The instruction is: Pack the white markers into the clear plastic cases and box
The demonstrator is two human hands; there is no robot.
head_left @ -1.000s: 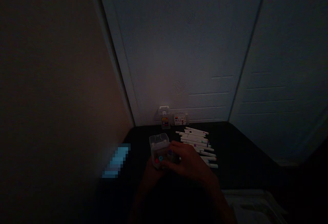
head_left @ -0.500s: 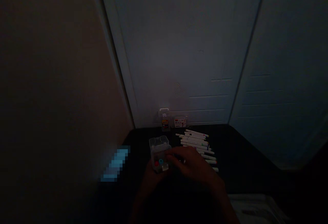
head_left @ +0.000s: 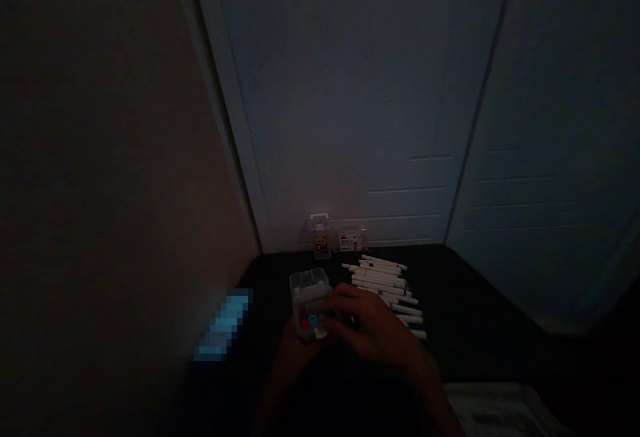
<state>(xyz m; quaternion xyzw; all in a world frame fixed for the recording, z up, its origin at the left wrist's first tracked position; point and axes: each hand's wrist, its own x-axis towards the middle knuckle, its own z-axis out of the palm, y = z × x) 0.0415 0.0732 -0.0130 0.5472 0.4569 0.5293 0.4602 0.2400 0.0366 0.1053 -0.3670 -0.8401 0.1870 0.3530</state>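
Note:
The scene is very dark. A small clear plastic box [head_left: 309, 297] stands on the black table [head_left: 465, 317], with red and blue caps showing through its front wall. My left hand [head_left: 293, 350] is wrapped around the box from below. My right hand [head_left: 370, 327] is closed at the box's right side, its fingertips pinched against the box; what they hold is hidden. Just right of that hand, several white markers [head_left: 385, 280] lie side by side in a row.
Two small clear containers [head_left: 320, 234] with labels stand at the table's back edge against the pale wall panels. A beige wall closes the left side. A blurred light-blue patch [head_left: 223, 327] sits at the table's left edge. A pale tray-like object [head_left: 500, 410] lies bottom right.
The view has drifted slightly. My right hand shifted a little left and down along the box's right side; the left hand keeps its hold on the box.

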